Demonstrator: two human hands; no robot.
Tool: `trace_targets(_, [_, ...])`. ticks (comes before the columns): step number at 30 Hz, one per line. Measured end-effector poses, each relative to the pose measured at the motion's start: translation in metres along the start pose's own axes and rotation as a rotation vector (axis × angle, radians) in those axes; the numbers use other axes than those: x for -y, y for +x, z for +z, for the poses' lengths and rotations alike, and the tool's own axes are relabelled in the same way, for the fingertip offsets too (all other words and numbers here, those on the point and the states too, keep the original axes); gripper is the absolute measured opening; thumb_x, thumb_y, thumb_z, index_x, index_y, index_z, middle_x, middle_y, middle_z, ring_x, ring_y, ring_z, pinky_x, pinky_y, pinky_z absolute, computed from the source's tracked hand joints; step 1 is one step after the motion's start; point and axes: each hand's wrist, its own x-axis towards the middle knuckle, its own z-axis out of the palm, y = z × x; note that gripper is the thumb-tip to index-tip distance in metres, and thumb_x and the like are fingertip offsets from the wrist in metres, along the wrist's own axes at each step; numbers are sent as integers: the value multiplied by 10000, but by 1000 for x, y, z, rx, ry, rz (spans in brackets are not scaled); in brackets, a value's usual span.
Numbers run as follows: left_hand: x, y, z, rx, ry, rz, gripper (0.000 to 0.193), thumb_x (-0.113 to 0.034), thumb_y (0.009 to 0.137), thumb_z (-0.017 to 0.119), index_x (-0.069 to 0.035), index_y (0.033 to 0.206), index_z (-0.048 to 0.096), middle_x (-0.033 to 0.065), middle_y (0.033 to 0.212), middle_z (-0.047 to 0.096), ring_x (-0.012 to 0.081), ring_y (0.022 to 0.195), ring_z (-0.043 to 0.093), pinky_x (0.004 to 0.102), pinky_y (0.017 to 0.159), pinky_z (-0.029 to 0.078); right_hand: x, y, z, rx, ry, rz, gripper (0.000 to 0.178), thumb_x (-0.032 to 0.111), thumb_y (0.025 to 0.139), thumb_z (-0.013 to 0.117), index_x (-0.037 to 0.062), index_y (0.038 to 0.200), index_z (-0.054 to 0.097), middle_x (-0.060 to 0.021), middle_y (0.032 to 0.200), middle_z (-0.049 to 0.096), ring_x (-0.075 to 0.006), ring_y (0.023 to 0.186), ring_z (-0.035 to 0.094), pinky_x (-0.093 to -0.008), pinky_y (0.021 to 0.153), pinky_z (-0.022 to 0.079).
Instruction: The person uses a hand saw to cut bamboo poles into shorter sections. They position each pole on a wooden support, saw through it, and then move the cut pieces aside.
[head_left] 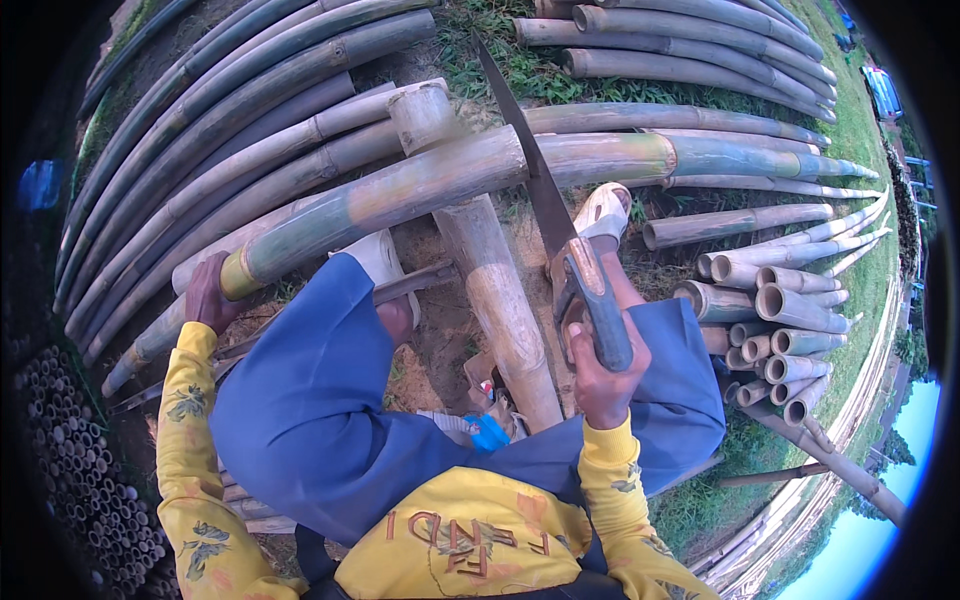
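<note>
My right hand is wrapped round the wood-and-dark handle of a handsaw. The long saw blade points away from me and crosses a thick bamboo pole at a cut, where the left piece's end face shows beside the blade. To the right of the blade, the bamboo continues. At the far left, my left hand grips the pole near a yellowish node; some of its fingers are hidden. An upright-looking bamboo post slants between my legs and meets the pole from below.
Long bamboo poles lie side by side at the upper left, with more poles at the upper right. Short bamboo tubes are stacked at the right. My feet in pale shoes flank the post. A blue scrap lies below.
</note>
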Motion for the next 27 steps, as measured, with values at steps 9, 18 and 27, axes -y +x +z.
trace_targets(9, [-2, -41, 32, -96, 62, 60, 795, -245, 628, 896, -43, 1327, 577, 200, 1191, 665, 429, 1105, 620, 517, 982, 479, 16, -5, -21, 127, 27, 197, 158, -11, 867, 732, -28, 1002, 651, -46, 805, 654, -92, 716, 583, -267, 673, 489])
trace_targets(18, [5, -34, 41, -80, 201, 53, 743, -385, 663, 874, -17, 1260, 627, 226, 1111, 688, 439, 1046, 646, 561, 922, 497, 11, -18, -17, 58, -8, 42, 114, -42, 875, 719, 4, 922, 625, 29, 760, 570, -31, 642, 506, -210, 569, 405])
trace_targets(27, [35, -45, 72, -183, 405, 80, 781, -422, 667, 873, -44, 1300, 613, 191, 1145, 676, 419, 1061, 640, 535, 925, 499, 12, 7, 8, 101, 73, 105, 127, 20, 891, 732, -14, 932, 617, -15, 729, 550, -78, 667, 491, -275, 607, 438])
